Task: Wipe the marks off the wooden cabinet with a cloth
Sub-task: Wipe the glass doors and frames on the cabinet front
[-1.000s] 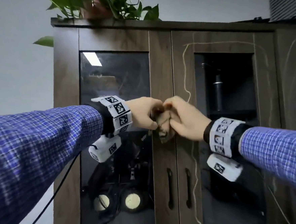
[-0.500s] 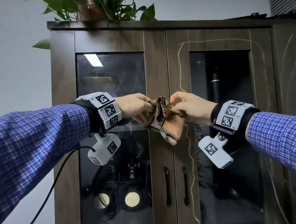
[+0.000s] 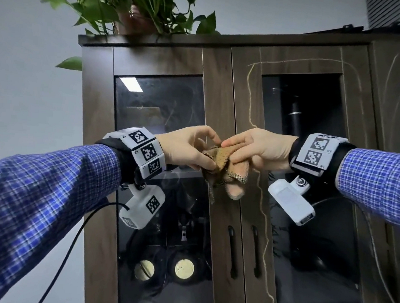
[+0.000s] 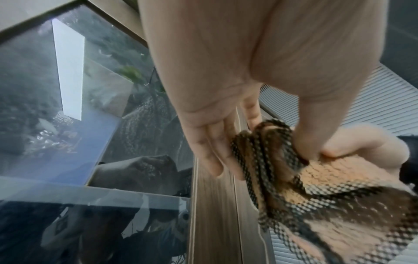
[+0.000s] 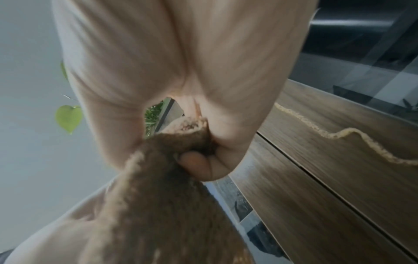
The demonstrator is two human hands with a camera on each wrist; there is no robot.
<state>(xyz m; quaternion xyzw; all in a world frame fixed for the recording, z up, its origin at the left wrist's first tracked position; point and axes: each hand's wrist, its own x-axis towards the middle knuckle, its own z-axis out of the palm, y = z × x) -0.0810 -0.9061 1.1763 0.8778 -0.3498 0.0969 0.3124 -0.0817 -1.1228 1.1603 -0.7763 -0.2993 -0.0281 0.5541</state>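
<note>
A dark wooden cabinet (image 3: 219,86) with two glass doors stands in front of me. Pale wavy marks (image 3: 251,103) run down the frame of its right door, also seen as a wavy mark (image 5: 353,133) in the right wrist view. Both hands meet in front of the centre stile on a small tan cloth (image 3: 225,158) with a checked edge. My left hand (image 3: 192,148) pinches the cloth (image 4: 282,160) between thumb and fingers. My right hand (image 3: 249,147) pinches the cloth (image 5: 172,178) from the other side. The cloth's loose end hangs below the hands.
A potted green plant (image 3: 142,7) sits on the cabinet top at the left. Two dark door handles (image 3: 232,251) lie below the hands. More pale marks (image 3: 397,94) cross the panel at the far right. Behind the glass are dark objects; a black cable (image 3: 69,248) hangs from my left wrist.
The hands have risen and drawn slightly apart, unfolding the balled cloth between them. The view has tilted up a little.
</note>
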